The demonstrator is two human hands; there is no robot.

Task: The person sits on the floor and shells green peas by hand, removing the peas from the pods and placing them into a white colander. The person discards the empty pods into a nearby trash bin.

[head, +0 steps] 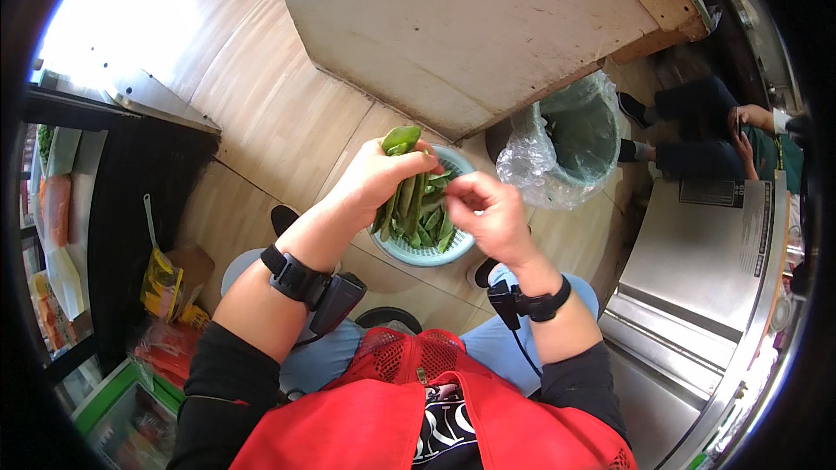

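A bunch of flat green bean pods (406,205) is gripped in my left hand (375,176), the pods hanging down between thumb and fingers. My right hand (491,217) is just to the right, thumb and forefinger pinched at the end of a pod; the fingertips are slightly blurred. Below both hands, a round light-blue plastic basket (428,260) stands on the floor between my feet. More green pods or pod pieces (428,228) lie inside it, partly hidden by my hands and the bunch.
A bin with a clear plastic liner (575,137) stands beyond the basket, beside a worn pale panel (457,32). To the right is a stainless-steel cabinet (692,241), with a seated person (699,124) past it. Packets (163,284) and a green-rimmed container (130,391) sit at left.
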